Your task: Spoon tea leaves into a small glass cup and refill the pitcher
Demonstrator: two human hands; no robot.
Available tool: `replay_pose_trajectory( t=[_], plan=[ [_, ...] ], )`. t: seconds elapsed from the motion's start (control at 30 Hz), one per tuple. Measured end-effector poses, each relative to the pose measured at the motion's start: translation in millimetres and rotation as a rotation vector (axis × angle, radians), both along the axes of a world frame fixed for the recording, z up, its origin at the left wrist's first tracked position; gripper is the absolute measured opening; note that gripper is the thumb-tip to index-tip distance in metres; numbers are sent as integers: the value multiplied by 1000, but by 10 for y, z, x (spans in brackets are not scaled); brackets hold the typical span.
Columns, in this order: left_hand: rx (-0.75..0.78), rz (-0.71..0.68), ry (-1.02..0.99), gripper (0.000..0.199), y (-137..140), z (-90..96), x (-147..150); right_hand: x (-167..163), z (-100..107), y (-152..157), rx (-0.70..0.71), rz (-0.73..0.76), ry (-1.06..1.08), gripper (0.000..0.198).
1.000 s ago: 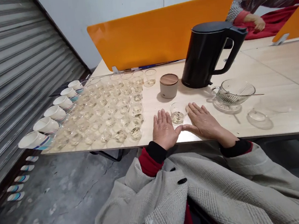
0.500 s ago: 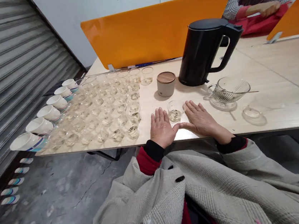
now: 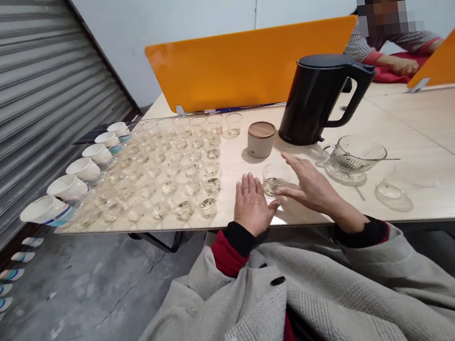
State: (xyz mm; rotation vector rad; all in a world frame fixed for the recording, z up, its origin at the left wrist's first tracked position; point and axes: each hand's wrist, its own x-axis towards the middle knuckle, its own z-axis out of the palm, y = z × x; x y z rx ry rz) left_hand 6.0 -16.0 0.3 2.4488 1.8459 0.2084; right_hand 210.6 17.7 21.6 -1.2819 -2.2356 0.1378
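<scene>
A small clear cup (image 3: 274, 182) with pale liquid and dark bits at its bottom stands on the table between my hands. My left hand (image 3: 253, 205) lies flat on the tabletop just left of it, fingers stretched out and holding nothing. On the cup's other side my right hand (image 3: 310, 187) is raised, thumb and fingers spread apart; whether the thumb touches the cup I cannot tell. Beyond the cup sits a grey canister (image 3: 261, 143) with a wooden lid. To the right is a ribbed glass cup (image 3: 355, 157) with a handle, dark bits and a thin stick inside.
Rows of similar clear cups (image 3: 170, 171) cover the table's left part, with white paper cups (image 3: 67, 187) along its left edge. A black kettle (image 3: 318, 100) stands before an orange divider (image 3: 249, 69). A clear lid-like piece (image 3: 390, 191) lies right. Another person's hand (image 3: 404, 66) rests on red cloth.
My right hand has lifted from lying flat on the table, and its thumb has come apart from my left thumb. My left hand stays flat. The camera view has tilted slightly upward.
</scene>
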Motion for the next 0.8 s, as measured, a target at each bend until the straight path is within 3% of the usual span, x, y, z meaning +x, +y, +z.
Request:
replay_pose_trajectory(
  t=[0.13,0.23,0.4,0.5,0.6,0.7,0.8],
  plan=[
    [8,0,-17,87,-4,8,3,-149,105,54,-56,10,-8,80],
    [24,-10,-31,85,-5,-4,6,-181,178,102,-64,6,44,80],
    [16,-50,-58,91,-12,-18,-14,-268,591,382,66,-12,133,81],
    [36,-78,-82,94,-11,-27,-26,-426,893,784,129,-47,123,75],
    [33,-82,-96,93,-7,-30,-21,-642,1060,1347,98,-65,82,69],
    [17,-77,-123,93,-14,-23,-14,-867,1054,1898,61,-106,-2,52],
    [21,-72,-150,91,-28,-20,-15,-1041,927,2263,-33,-141,-95,47]
  ],
)
